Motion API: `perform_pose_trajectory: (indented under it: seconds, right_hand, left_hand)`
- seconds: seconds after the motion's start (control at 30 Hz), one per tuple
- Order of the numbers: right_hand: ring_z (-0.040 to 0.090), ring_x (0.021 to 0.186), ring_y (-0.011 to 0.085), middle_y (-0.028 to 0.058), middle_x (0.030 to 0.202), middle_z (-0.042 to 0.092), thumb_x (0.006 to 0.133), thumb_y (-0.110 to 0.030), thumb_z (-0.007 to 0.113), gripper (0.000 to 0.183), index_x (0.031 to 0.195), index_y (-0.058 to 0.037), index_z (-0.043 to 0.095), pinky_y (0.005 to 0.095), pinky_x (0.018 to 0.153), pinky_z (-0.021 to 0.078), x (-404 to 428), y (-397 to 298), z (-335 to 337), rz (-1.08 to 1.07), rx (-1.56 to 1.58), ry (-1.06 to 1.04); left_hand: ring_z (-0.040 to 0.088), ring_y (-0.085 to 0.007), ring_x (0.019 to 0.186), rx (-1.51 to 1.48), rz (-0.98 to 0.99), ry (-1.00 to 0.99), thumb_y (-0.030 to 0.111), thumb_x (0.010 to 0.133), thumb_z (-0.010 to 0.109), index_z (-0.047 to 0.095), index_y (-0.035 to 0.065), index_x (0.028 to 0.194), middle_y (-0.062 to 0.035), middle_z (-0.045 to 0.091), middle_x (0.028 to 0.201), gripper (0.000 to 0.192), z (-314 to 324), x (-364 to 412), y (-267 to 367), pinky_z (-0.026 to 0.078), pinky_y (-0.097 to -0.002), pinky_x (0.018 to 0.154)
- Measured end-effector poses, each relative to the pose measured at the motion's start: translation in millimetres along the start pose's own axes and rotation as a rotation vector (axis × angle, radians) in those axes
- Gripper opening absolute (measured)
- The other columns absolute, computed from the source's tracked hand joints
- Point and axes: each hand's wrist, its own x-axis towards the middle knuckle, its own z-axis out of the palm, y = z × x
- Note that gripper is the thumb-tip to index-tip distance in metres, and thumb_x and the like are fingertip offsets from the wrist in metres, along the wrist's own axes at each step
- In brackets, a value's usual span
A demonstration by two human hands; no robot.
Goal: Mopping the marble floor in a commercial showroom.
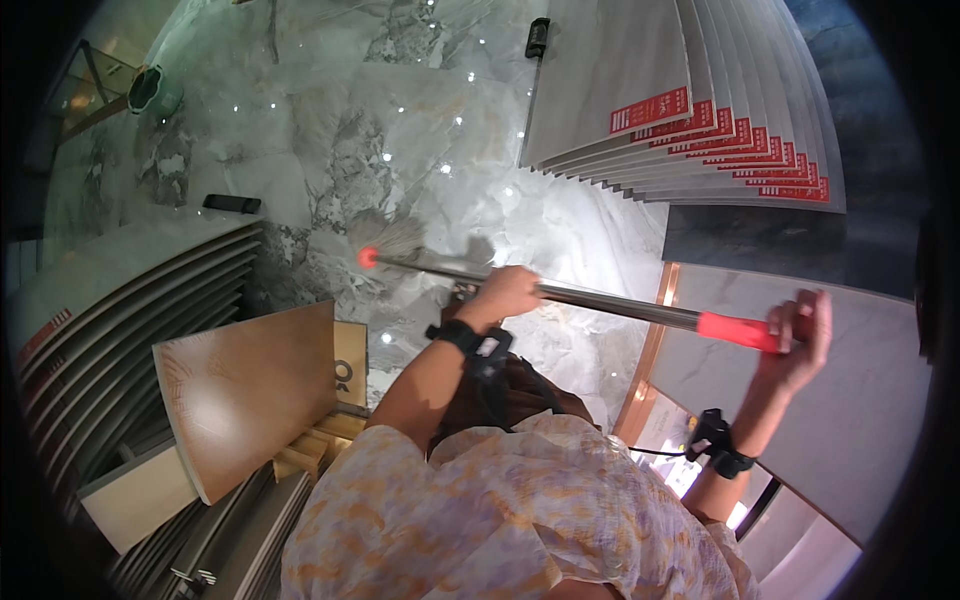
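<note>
A long-handled duster or mop stretches across my front, with a metal pole (619, 301), a red joint (367, 257) and a blurred grey fibre head (394, 234) over the marble-patterned floor. My left hand (510, 291) is wrapped around the middle of the pole, knuckles up. At the pole's right end, my right hand (799, 337) holds the tip of the red grip (735, 331), some fingers raised. Whether the fibres touch the floor cannot be told. Black straps with small devices circle both wrists.
Large grey tile panels (607, 67) with red labels fan out at upper right. More panels (142, 262) are racked at left, beside a tilted brown tile (251, 397). A light slab (795, 375) edged by a copper-coloured strip lies at right. A green bin (154, 91) stands at far left.
</note>
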Motion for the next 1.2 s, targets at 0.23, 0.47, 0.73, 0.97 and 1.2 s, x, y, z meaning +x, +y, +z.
perform_pose_trajectory:
  seconds: [0.23, 0.47, 0.73, 0.97, 1.2]
  right_hand:
    - [0.044, 0.044, 0.0108, 0.0049, 0.060, 0.051, 0.086, -0.018, 0.053, 0.024, 0.069, -0.0031, 0.049, 0.0244, 0.048, 0.0391, -61, 81, 54, 0.499, -0.008, -0.313]
    - [0.040, 0.043, 0.0094, 0.0042, 0.058, 0.048, 0.086, -0.021, 0.053, 0.027, 0.066, -0.0043, 0.045, 0.0247, 0.045, 0.0346, -30, 48, 23, 0.293, -0.066, -0.313]
    - [0.028, 0.030, 0.0068, -0.0013, 0.048, 0.033, 0.086, -0.020, 0.051, 0.029, 0.064, -0.0059, 0.038, 0.0246, 0.038, 0.0293, -34, -47, -85, -0.078, -0.138, -0.157]
    - [0.035, 0.037, 0.0074, 0.0004, 0.051, 0.036, 0.087, -0.021, 0.052, 0.029, 0.068, -0.0048, 0.039, 0.0247, 0.041, 0.0308, -97, -114, -209, -0.207, -0.314, 0.103]
    - [0.034, 0.042, 0.0104, 0.0034, 0.051, 0.040, 0.084, -0.015, 0.055, 0.030, 0.062, -0.0039, 0.039, 0.0247, 0.042, 0.0274, -126, -97, -275, -0.270, -0.583, 0.199]
  left_hand:
    - [0.057, -0.0344, 0.072, 0.267, -0.366, 0.191, 0.023, 0.062, 0.058, 0.060, 0.0078, 0.058, -0.0147, 0.060, 0.070, 0.016, -26, -81, -106, 0.041, -0.0456, 0.066]
    - [0.056, -0.0319, 0.080, 0.258, -0.406, 0.180, 0.018, 0.059, 0.059, 0.061, 0.0120, 0.060, -0.0108, 0.060, 0.068, 0.007, -11, -38, -66, 0.035, -0.0456, 0.074]
    - [0.057, -0.0285, 0.075, 0.213, -0.093, -0.059, 0.014, 0.059, 0.060, 0.062, 0.0129, 0.059, -0.0090, 0.059, 0.065, 0.002, 42, 35, 77, 0.033, -0.0433, 0.073]
    - [0.056, -0.0293, 0.076, 0.143, 0.196, -0.180, 0.009, 0.057, 0.059, 0.061, 0.0110, 0.059, -0.0103, 0.058, 0.065, 0.004, 164, 82, 194, 0.032, -0.0414, 0.075]
    - [0.051, -0.0277, 0.093, 0.060, 0.373, -0.239, 0.004, 0.065, 0.055, 0.061, 0.0109, 0.064, -0.0098, 0.056, 0.081, 0.009, 299, 156, 261, 0.031, -0.0460, 0.080]
